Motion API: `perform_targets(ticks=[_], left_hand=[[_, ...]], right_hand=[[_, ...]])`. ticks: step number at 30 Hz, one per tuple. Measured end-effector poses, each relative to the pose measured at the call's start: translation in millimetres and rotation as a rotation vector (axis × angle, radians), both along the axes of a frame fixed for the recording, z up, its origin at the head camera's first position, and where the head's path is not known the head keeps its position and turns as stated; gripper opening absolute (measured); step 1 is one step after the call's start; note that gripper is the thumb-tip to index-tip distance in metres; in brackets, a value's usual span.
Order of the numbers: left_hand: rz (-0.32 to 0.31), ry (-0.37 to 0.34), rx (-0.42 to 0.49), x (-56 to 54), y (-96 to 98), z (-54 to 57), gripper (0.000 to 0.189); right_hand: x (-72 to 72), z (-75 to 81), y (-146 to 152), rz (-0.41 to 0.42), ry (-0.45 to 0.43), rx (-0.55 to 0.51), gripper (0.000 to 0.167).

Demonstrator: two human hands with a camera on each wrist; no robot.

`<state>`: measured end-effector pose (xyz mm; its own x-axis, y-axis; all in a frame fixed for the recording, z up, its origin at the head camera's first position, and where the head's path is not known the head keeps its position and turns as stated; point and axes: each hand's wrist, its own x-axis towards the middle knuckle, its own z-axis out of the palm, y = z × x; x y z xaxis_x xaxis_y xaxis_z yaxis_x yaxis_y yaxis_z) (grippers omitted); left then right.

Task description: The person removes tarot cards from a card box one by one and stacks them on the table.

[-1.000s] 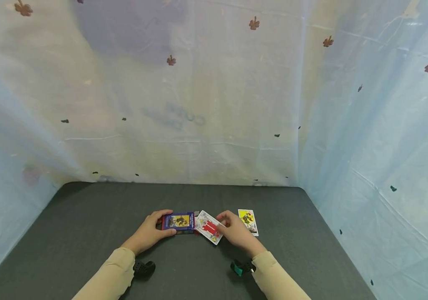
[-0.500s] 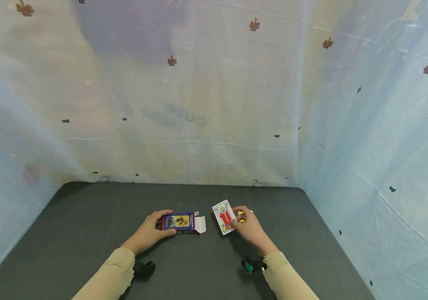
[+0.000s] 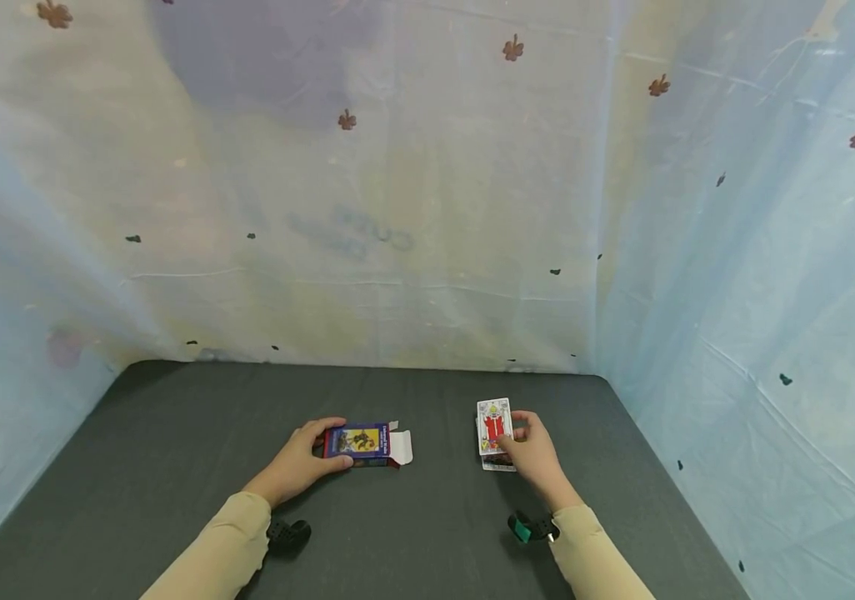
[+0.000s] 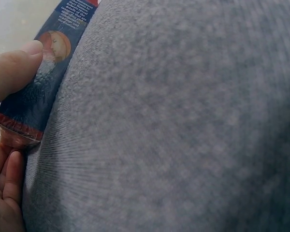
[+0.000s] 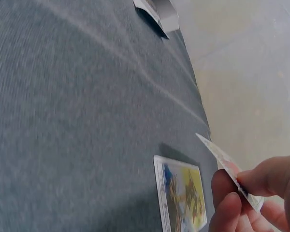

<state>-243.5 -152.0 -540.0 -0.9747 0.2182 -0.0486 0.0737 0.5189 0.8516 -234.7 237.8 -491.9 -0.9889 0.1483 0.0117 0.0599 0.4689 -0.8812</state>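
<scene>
We look down on a dark grey table [image 3: 397,533] and two bare hands in beige sleeves [image 3: 210,546]. On the left side of the work area, near the middle of the table, the left hand [image 3: 300,462] grips a blue card box [image 3: 357,442], thumb along the near side and fingers around the far side. The box lies flat, its yellow picture facing up, and a white flap [image 3: 401,447] sticks out from its right end. From the left wrist, we see the thumb pressed against a dark blue side panel with small pale print.

To the right, well apart from the box, the right hand [image 3: 536,457] pinches a white-bordered card with a red figure [image 3: 493,427] between thumb and fingers. In the head view, this card covers most of a second card with a yellow picture [image 5: 186,198]. From the right wrist, we can tell that the two are apart: the held one is tilted above the table, while the other lies face up on the surface.

Black wrist devices [image 3: 288,537] hang below both wrists. Behind the table, we see pale translucent sheeting [image 3: 427,192] dotted with brown leaf shapes [image 3: 347,120].
</scene>
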Motion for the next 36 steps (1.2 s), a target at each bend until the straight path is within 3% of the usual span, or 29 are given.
perform_targets(ticks=[18, 36], left_hand=[[0.000, -0.002, -0.005, -0.7, -0.4, -1.0, 0.079], [-0.002, 0.022, -0.006, -1.7, 1.1, -2.0, 0.079]], right_hand=[[0.9, -13.9, 14.0, -0.044, -0.027, 0.155, 0.052], [5.9, -15.4, 14.3, -0.046, -0.044, 0.271, 0.044]])
